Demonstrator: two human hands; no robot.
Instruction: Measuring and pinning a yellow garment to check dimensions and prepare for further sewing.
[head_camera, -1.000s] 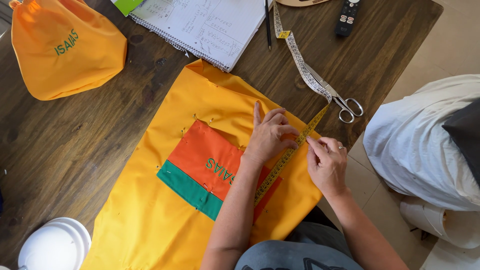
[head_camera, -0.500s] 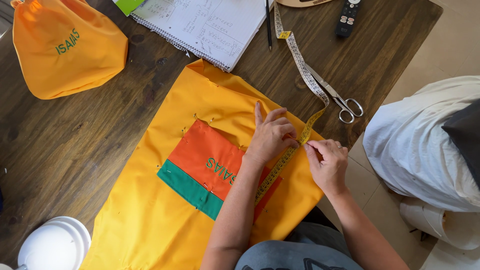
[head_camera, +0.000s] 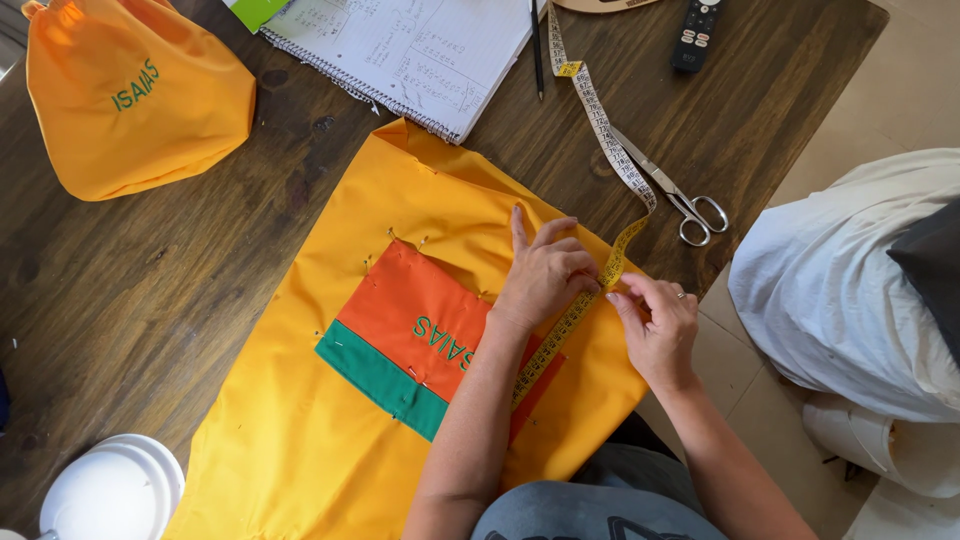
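Left hand (head_camera: 545, 272): lay flat on the yellow cloth (head_camera: 300, 440), fingers spread toward 12 o'clock, palm pressing the tape measure (head_camera: 600, 130) down; it gripped nothing.
Right hand (head_camera: 658, 328): sat just beside the left hand at its 4 o'clock, thumb and fingers pinched shut on the tape measure at the cloth's edge.
Tape measure: yellow; ran from 12 o'clock on the table (head_camera: 200, 270), across the scissors (head_camera: 668, 192), then under both hands along the cloth.
Yellow cloth: lay at the table's centre, reaching the 6 o'clock edge.
Patch (head_camera: 400, 320): orange and green, pinned to the cloth at 9 o'clock of the left hand.
Notebook (head_camera: 420, 50): at 12 o'clock.
Orange bag (head_camera: 130, 100): at 10 o'clock.
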